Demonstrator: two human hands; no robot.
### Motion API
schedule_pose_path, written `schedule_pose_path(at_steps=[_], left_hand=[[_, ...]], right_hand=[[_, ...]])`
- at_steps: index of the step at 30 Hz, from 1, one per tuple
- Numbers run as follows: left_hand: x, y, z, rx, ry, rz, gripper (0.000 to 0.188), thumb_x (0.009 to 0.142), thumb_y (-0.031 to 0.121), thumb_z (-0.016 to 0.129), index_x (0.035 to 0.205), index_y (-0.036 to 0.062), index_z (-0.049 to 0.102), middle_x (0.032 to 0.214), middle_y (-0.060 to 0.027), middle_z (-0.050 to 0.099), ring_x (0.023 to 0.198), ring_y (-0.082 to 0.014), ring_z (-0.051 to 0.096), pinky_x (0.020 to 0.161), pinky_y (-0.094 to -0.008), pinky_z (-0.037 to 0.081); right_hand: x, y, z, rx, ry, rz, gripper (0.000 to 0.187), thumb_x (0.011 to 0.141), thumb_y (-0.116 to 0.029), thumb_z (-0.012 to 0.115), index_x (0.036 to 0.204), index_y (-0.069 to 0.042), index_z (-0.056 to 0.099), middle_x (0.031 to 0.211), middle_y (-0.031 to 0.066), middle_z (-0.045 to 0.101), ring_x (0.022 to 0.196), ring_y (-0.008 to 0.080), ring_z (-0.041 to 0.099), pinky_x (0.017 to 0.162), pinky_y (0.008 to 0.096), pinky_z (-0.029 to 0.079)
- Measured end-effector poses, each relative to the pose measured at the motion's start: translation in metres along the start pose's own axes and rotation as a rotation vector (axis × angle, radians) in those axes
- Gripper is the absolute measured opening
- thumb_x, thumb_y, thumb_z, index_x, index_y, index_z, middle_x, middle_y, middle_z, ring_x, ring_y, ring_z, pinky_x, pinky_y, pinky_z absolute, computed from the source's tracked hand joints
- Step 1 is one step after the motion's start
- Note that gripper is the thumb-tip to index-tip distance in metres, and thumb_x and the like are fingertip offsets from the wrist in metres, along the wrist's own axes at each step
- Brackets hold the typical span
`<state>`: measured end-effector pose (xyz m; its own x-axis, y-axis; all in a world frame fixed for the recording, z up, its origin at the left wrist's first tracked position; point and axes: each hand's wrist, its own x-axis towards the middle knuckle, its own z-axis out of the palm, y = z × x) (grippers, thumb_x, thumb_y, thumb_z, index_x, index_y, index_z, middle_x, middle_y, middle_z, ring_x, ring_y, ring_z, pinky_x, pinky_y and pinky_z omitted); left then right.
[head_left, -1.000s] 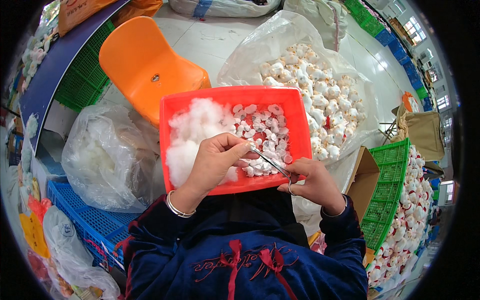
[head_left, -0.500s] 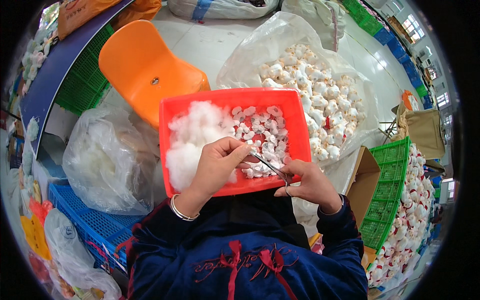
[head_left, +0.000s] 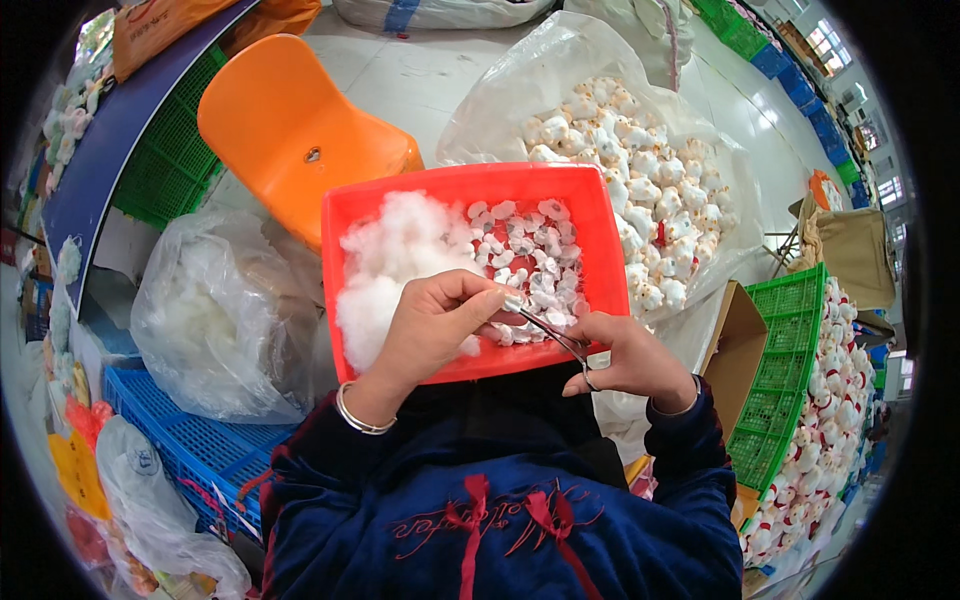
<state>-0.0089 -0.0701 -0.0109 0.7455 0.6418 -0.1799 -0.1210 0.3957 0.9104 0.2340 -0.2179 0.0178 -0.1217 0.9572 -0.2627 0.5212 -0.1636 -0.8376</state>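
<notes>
My left hand pinches a small white fabric piece between thumb and fingertips. Metal scissor-handled forceps are gripped in my right hand, and their tip meets the white piece. Both hands are over the near part of a red plastic tub. Fluffy white stuffing fills the tub's left side. Many small white fabric pieces lie loose on its right side. Fingers hide part of the piece I hold.
An orange chair stands beyond the tub. A clear bag of small white plush pieces lies at the far right. Green crates and a cardboard box stand right; a plastic bag rests over a blue crate at left.
The view has shifted slightly. My hands keep nearly the same pose, with the forceps tip still at the white piece.
</notes>
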Motion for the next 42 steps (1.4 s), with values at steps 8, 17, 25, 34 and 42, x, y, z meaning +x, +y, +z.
schedule_pose_path(at_steps=[8, 17, 25, 34, 42], left_hand=[[0.005, 0.02, -0.024, 0.006, -0.297, -0.151, 0.011, 0.097, 0.003, 0.067, 0.101, -0.0046, 0.074, 0.114, -0.02, 0.075, 0.09, -0.0184, 0.075, 0.073, -0.0267, 0.062], [0.011, 0.022, -0.028, -0.014, -0.395, -0.188, 0.006, 0.095, 0.002, 0.07, 0.096, -0.0033, 0.072, 0.111, -0.0179, 0.075, 0.09, -0.0187, 0.075, 0.075, -0.0272, 0.061], [0.012, 0.023, -0.033, 0.052, -0.395, -0.187, 0.007, 0.096, 0.004, 0.071, 0.1, -0.0024, 0.071, 0.107, -0.0126, 0.074, 0.097, -0.0156, 0.072, 0.086, -0.0302, 0.058], [0.011, 0.037, -0.007, 0.32, -0.458, 0.015, 0.019, 0.097, 0.003, 0.067, 0.115, -0.0014, 0.068, 0.101, -0.0089, 0.074, 0.09, -0.0124, 0.07, 0.084, -0.0279, 0.058], [0.017, 0.035, -0.013, 0.247, -0.323, -0.144, 0.005, 0.097, 0.002, 0.066, 0.098, -0.0011, 0.069, 0.088, -0.005, 0.071, 0.075, -0.0089, 0.067, 0.07, -0.0227, 0.055]], right_hand=[[0.001, 0.0, -0.012, 0.14, -0.159, -0.045, 0.052, 0.071, -0.023, 0.096, 0.111, 0.0, 0.073, 0.089, 0.0056, 0.066, 0.087, 0.0168, 0.063, 0.079, 0.0311, 0.051], [0.007, -0.002, -0.019, 0.133, -0.227, -0.058, 0.055, 0.07, -0.024, 0.097, 0.115, 0.0, 0.073, 0.09, 0.0065, 0.066, 0.088, 0.016, 0.063, 0.078, 0.0309, 0.05], [0.016, -0.006, -0.018, 0.063, -0.211, 0.038, 0.039, 0.073, -0.024, 0.096, 0.095, 0.0, 0.074, 0.075, 0.0035, 0.064, 0.071, 0.0112, 0.059, 0.064, 0.0289, 0.047], [0.016, -0.01, -0.019, 0.019, -0.192, 0.135, 0.033, 0.078, -0.025, 0.093, 0.085, -0.001, 0.071, 0.061, 0.0013, 0.055, 0.06, 0.0087, 0.049, 0.056, 0.0304, 0.04], [0.014, -0.013, -0.023, -0.023, -0.159, 0.155, 0.032, 0.079, -0.024, 0.091, 0.085, 0.0, 0.071, 0.06, 0.0028, 0.054, 0.058, 0.0101, 0.048, 0.055, 0.0313, 0.041]])
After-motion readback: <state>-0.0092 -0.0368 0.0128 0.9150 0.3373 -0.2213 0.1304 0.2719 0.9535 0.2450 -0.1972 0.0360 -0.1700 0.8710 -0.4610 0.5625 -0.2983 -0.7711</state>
